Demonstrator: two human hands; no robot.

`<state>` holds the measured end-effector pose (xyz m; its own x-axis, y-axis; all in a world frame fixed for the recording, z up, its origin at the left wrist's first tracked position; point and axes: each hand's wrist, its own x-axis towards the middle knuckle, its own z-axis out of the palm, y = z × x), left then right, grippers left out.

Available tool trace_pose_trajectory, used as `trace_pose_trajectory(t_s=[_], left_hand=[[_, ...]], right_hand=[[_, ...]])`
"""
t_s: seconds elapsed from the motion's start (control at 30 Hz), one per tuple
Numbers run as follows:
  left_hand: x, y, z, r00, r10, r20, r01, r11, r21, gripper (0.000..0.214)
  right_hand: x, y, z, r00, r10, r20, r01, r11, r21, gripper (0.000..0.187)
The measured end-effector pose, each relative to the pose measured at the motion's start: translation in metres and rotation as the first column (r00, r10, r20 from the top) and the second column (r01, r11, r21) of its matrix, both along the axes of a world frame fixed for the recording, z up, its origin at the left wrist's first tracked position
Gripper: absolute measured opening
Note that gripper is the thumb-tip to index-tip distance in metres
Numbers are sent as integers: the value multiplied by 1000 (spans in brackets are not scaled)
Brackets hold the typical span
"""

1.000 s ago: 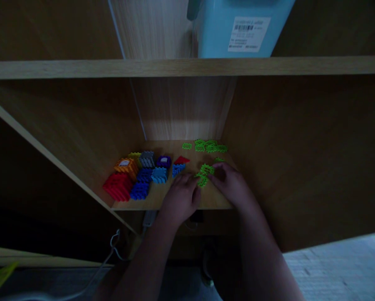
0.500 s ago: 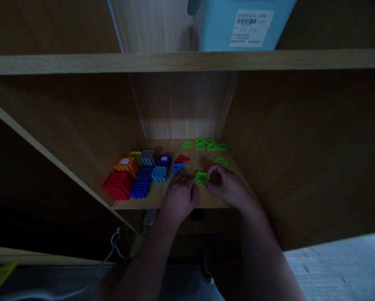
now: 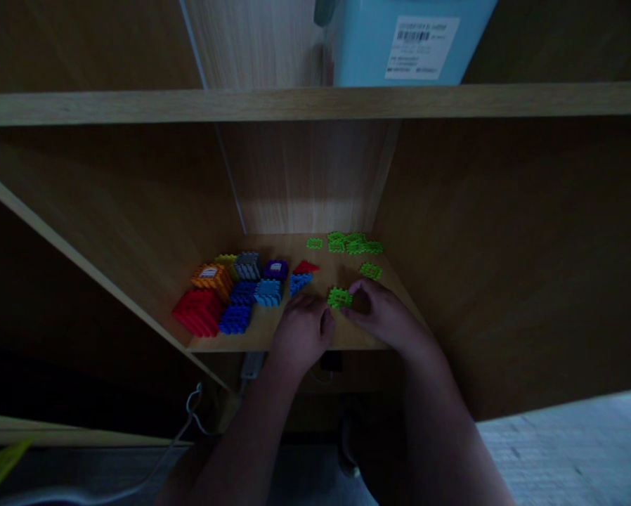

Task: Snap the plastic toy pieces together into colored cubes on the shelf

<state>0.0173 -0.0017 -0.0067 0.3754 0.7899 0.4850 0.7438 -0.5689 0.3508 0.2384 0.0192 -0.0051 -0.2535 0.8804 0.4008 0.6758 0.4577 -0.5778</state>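
Observation:
Both my hands meet over a small stack of green toothed tiles (image 3: 339, 297) on the low wooden shelf (image 3: 273, 330). My left hand (image 3: 301, 332) is curled with its fingers against the stack's left side. My right hand (image 3: 381, 313) pinches the stack from the right. A single green tile (image 3: 371, 270) lies just behind my right hand. Several more green tiles (image 3: 353, 244) are scattered at the shelf's back.
Stacks of red (image 3: 197, 313), orange (image 3: 211, 276), blue (image 3: 235, 318), light blue (image 3: 268, 292), grey (image 3: 247, 265) and purple (image 3: 275, 268) tiles fill the shelf's left half. A pale blue labelled bin (image 3: 400, 42) stands on the upper shelf. A cable (image 3: 189, 414) hangs below.
The spread green tiles between my hands have been pressed into one compact stack. My right hand drew back slightly, uncovering a single green tile behind it.

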Motion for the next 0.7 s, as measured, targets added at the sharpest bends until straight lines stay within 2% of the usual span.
trace_pose_trajectory(t_s=[0.2, 0.53, 0.7], left_hand=[[0, -1, 2, 1000, -8, -15, 8, 1000, -1, 12], [0, -1, 2, 1000, 12, -28, -12, 1000, 16, 12], [1, -1, 0, 998, 35, -47, -34, 999, 21, 11]], right_hand=[[0, 1, 0, 1000, -2, -5, 2, 999, -34, 23], [-3, 2, 1, 999, 24, -25, -25, 1000, -11, 21], [-6, 3, -1, 1000, -14, -9, 14, 1000, -7, 22]])
